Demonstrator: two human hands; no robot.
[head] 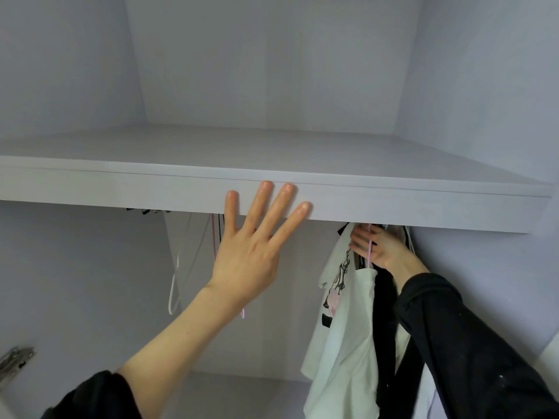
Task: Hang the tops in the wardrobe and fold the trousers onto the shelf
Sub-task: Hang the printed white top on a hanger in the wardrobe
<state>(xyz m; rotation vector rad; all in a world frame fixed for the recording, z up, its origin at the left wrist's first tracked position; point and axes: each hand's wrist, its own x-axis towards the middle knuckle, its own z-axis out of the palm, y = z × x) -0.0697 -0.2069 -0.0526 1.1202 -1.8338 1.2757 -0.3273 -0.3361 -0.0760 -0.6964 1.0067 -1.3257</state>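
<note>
One white printed top [341, 322] hangs at the wardrobe's right on a pink hanger [370, 252], which your right hand [378, 249] grips; your left hand [251, 255] presses flat, fingers spread, against the shelf [393, 201] edge.

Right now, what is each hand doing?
Left hand: open, fingers straight against the shelf edge.
Right hand: holding the pink hanger of the white top.

Single head-worn view, angled slightly upward, close to the wardrobe shelf [302, 189] front edge.
</note>
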